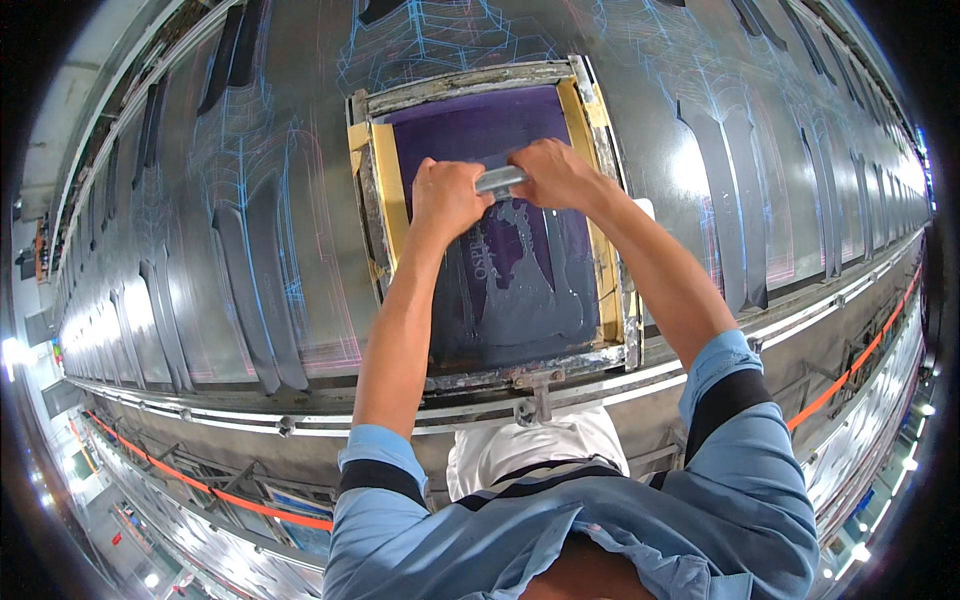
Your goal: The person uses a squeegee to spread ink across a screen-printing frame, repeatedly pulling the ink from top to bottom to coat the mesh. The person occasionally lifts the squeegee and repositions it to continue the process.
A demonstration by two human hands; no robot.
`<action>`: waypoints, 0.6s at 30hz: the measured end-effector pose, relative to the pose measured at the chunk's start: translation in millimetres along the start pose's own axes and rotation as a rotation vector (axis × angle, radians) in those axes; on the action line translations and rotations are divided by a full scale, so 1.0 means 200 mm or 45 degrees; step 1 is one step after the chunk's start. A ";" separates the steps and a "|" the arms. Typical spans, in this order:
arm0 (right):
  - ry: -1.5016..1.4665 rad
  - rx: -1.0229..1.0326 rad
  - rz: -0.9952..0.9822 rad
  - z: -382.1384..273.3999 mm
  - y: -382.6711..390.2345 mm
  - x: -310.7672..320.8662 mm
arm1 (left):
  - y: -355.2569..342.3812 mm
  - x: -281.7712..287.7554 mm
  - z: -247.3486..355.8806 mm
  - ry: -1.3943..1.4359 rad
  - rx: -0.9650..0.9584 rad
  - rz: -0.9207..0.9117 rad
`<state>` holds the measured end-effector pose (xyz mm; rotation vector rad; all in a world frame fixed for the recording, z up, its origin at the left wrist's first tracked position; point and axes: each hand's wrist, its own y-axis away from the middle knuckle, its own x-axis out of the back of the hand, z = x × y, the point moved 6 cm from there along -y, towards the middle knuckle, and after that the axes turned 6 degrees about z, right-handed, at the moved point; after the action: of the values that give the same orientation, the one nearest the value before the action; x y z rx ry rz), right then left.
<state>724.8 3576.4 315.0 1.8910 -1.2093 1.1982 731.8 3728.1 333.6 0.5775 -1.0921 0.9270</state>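
Note:
A screen-printing frame (378,180) lies flat on the long table in front of me, its inner edges taped yellow. Inside it the purple mesh (470,115) carries a smear of wet grey ink (540,315), thickest toward the near side. Both of my hands grip a grey squeegee (502,181) across the middle of the mesh. My left hand (448,200) is closed round its left end, and my right hand (560,172) round its right end. Between the hands a bare stretch of the squeegee shows; its lower edge is mostly hidden.
Dark cut fabric pieces (735,190) lie on the grey table (330,215) to both sides, among blue and pink marked lines. A metal rail (700,350) runs along the near edge, with a clamp (540,398) at the frame. An orange strip (855,370) runs beyond the rail.

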 end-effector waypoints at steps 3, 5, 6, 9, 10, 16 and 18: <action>0.072 -0.008 -0.105 -0.15 0.28 -0.10 | 0.30 -0.07 0.11 -0.053 -0.075 0.035; 0.059 -0.011 -0.239 -0.28 0.53 -0.20 | 0.57 -0.13 0.22 -0.071 -0.090 0.023; -0.015 0.009 -0.161 -0.33 0.61 -0.18 | 0.69 -0.14 0.25 -0.049 -0.107 0.032; -0.215 0.055 -0.061 -0.46 0.76 -0.08 | 0.82 -0.09 0.33 0.075 -0.095 0.191; -0.206 0.011 0.128 -0.42 0.76 -0.02 | 0.83 -0.07 0.35 0.087 -0.091 0.229; 0.146 -1.064 0.975 0.34 0.86 0.17 | 0.84 -0.15 0.33 0.118 0.018 -0.065; -0.083 -1.027 0.950 0.46 0.89 0.05 | 0.80 -0.14 0.32 0.138 0.073 -0.220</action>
<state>598.9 3423.4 286.8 0.8951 -2.1266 0.7558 559.8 3750.5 325.5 0.6506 -0.9062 0.8310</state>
